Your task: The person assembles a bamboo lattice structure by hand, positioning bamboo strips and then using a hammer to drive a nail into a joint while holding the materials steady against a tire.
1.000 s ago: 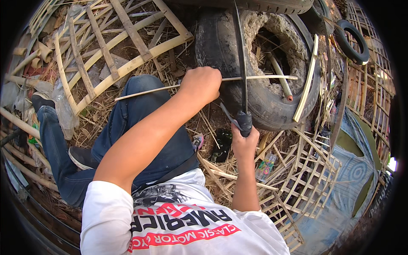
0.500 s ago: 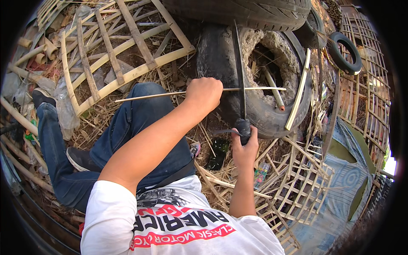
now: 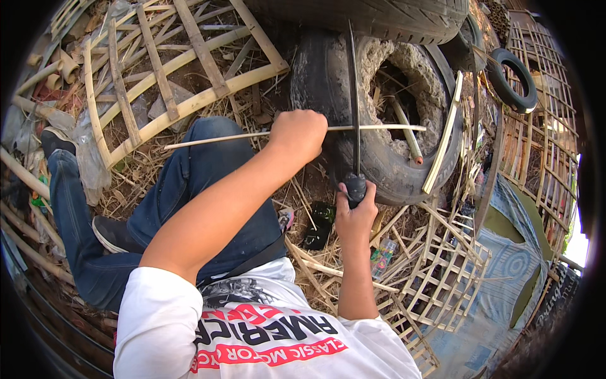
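My left hand (image 3: 298, 134) is closed in a fist around a thin, pale bamboo strip (image 3: 214, 140). The strip runs sideways from above my bent knee to past the hole of a worn tyre (image 3: 391, 183) with a rough, concrete-like filling. My right hand (image 3: 355, 211) grips the black-wrapped handle of a long, dark machete (image 3: 354, 76). Its blade points away from me over the tyre and crosses the strip just right of my left fist. Beyond, the blade's far end reaches a second tyre (image 3: 379, 19).
At the upper left leans a bamboo lattice frame (image 3: 183, 117). A split bamboo piece (image 3: 444, 139) rests on the tyre's right side. Woven bamboo lattice (image 3: 451, 271) and a blue cloth (image 3: 505, 284) lie at the lower right. A small tyre (image 3: 530, 95) stands farther right.
My right hand and the machete have shifted slightly left. A dark strap end that trailed beside the handle no longer shows. My left fist and the strip have shifted only a little.
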